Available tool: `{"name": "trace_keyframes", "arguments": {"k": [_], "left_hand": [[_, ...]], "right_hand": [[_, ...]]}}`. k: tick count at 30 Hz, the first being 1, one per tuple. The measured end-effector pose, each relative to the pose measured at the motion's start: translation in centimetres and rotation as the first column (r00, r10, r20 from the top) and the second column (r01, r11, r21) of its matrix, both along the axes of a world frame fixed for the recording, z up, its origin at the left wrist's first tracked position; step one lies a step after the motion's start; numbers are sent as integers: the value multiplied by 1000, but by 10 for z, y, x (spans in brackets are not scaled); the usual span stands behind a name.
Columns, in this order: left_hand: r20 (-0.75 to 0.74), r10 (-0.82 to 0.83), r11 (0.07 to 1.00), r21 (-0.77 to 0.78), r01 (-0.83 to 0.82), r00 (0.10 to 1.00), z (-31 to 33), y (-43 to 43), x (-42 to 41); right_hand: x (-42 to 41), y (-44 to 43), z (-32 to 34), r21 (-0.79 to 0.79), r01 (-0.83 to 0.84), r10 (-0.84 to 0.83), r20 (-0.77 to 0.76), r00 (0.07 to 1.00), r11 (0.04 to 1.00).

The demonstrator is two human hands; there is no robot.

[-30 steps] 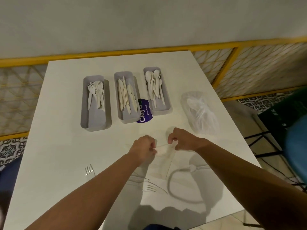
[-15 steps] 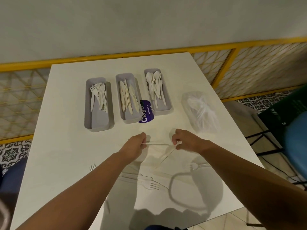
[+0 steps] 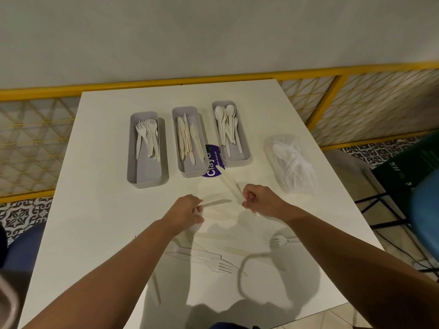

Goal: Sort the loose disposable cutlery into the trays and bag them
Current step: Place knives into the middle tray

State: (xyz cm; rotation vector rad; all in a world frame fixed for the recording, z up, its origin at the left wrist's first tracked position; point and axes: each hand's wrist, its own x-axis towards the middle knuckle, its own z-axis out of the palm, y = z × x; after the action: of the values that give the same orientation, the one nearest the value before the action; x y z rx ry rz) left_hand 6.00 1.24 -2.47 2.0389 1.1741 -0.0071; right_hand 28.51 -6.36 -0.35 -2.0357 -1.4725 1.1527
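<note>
Three grey trays stand in a row on the white table [image 3: 99, 210]: the fork tray [image 3: 147, 176] at left, the knife tray [image 3: 190, 169] in the middle, the spoon tray [image 3: 237, 160] at right. My left hand [image 3: 187, 211] pinches a white knife [image 3: 215, 202] whose blade points right. My right hand [image 3: 260, 200] grips the handles of a few white knives [image 3: 229, 182] that point up-left toward the trays. More loose knives [image 3: 219, 216] lie between my hands. Loose forks [image 3: 213, 263] and another fork [image 3: 280, 241] lie nearer to me.
A clear plastic bag [image 3: 291, 166] with white cutlery inside lies at the table's right side. A purple sticker [image 3: 212, 163] sits between the knife and spoon trays. A yellow railing [image 3: 342, 79] runs behind the table. A dark chair [image 3: 408, 186] stands to the right.
My hands have drawn apart. The left one now pinches a single knife, and the right one has lifted a few knives that point toward the trays.
</note>
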Motion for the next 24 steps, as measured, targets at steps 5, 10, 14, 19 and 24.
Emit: {"name": "trace_keyframes", "arguments": {"k": [5, 10, 14, 19, 24], "left_hand": [[-119, -94, 993, 63, 102, 988, -6, 3, 1], [-184, -133, 987, 68, 148, 974, -6, 5, -1], [-70, -100, 995, -32, 98, 993, 1, 5, -3], [196, 166, 951, -291, -105, 967, 18, 4, 3], [374, 553, 721, -662, -203, 744, 28, -8, 20]], "right_hand": [[-2, -1, 1, -13, 12, -12, -15, 1000, 1000], [-2, -5, 1, -38, 55, -57, -38, 998, 998], [-2, -7, 3, -67, 95, -100, -76, 992, 993], [-14, -3, 13, -50, 93, -102, -210, 972, 994], [-44, 1, 25, -63, 60, -79, -352, 933, 996]]}}
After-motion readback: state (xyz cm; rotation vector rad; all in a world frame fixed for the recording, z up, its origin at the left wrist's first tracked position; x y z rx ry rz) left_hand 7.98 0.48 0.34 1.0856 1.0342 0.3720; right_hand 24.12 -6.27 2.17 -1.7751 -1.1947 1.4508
